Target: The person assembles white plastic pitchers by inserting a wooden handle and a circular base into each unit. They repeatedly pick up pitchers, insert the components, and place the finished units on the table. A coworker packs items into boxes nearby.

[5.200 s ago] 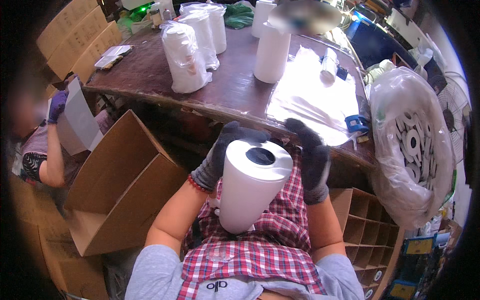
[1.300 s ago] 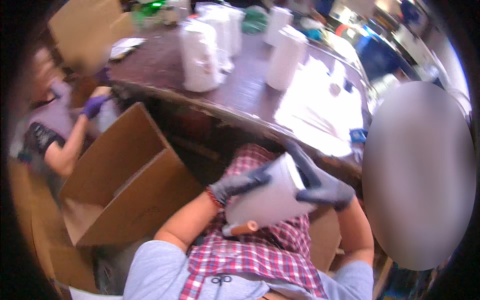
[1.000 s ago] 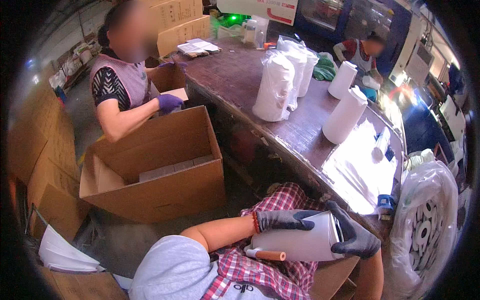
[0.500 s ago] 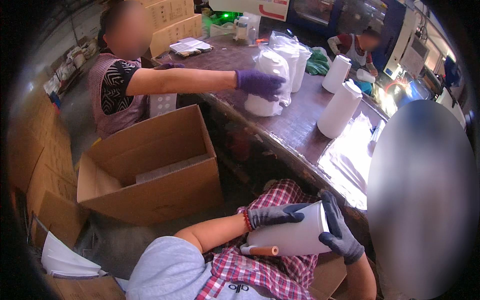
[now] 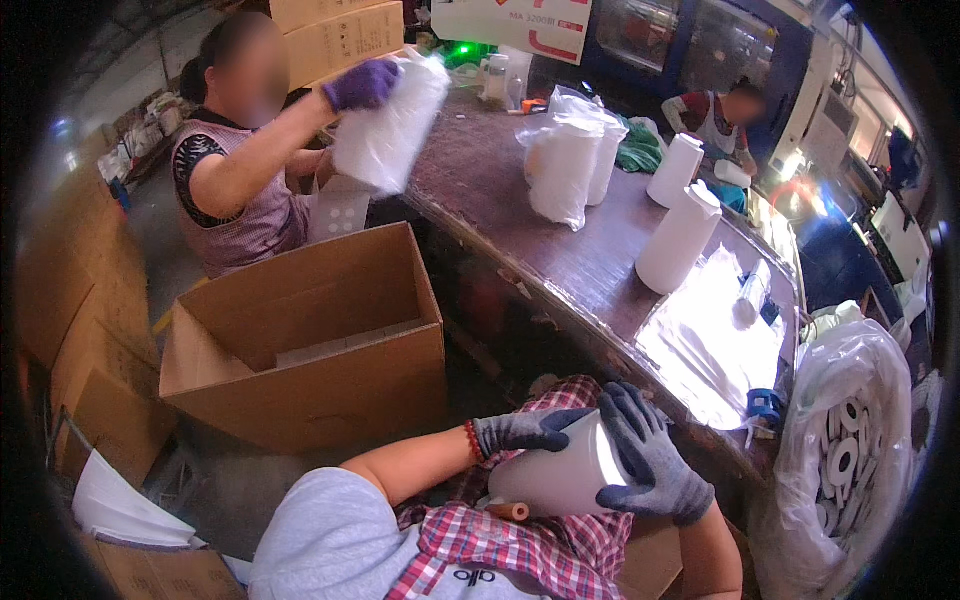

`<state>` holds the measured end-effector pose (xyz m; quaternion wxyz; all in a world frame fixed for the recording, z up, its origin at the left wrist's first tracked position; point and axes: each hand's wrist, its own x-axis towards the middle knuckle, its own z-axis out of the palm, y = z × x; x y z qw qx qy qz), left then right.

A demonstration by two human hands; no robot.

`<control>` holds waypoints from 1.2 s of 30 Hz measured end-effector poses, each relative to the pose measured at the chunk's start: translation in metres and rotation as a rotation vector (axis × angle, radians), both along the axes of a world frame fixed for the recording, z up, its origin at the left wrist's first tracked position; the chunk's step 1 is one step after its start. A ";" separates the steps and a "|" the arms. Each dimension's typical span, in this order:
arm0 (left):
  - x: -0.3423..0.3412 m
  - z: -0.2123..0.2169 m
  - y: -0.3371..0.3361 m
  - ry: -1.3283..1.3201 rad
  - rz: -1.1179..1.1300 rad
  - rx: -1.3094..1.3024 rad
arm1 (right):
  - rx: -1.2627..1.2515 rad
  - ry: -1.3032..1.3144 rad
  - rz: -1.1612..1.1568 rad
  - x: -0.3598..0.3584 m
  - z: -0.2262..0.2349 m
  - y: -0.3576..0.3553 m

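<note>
Meanwhile, on the far left, the co-worker's purple-gloved hand, which half a second ago was only reaching to the table, has lifted a bagged white roll off it and holds it tilted over the open cardboard box; so one bagged roll has left the table and the packing side is moving. Nearer, the person's left hand in a grey glove is closed on the near end of a white roll lying sideways across the lap, much as it lay a moment earlier, and the right hand is clamped over its far end. A cardboard core sticks out beneath it. Further right, more bagged rolls and bare white rolls stand on the dark table, with clear plastic sheets spread beside them. The table edge sits close above the lap, and a full plastic sack crowds the right side.
</note>
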<state>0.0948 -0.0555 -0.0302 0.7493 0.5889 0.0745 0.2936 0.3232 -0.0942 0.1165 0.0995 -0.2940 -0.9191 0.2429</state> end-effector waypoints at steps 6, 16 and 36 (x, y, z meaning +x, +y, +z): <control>-0.014 0.006 -0.021 -0.083 0.043 -0.156 | 0.092 0.033 0.118 -0.019 0.008 -0.001; -0.064 0.012 -0.077 0.451 0.151 0.094 | -0.525 0.502 -0.525 0.060 -0.058 -0.023; 0.007 0.000 -0.039 0.898 -0.095 -0.195 | -0.498 0.845 -1.123 0.095 -0.145 -0.137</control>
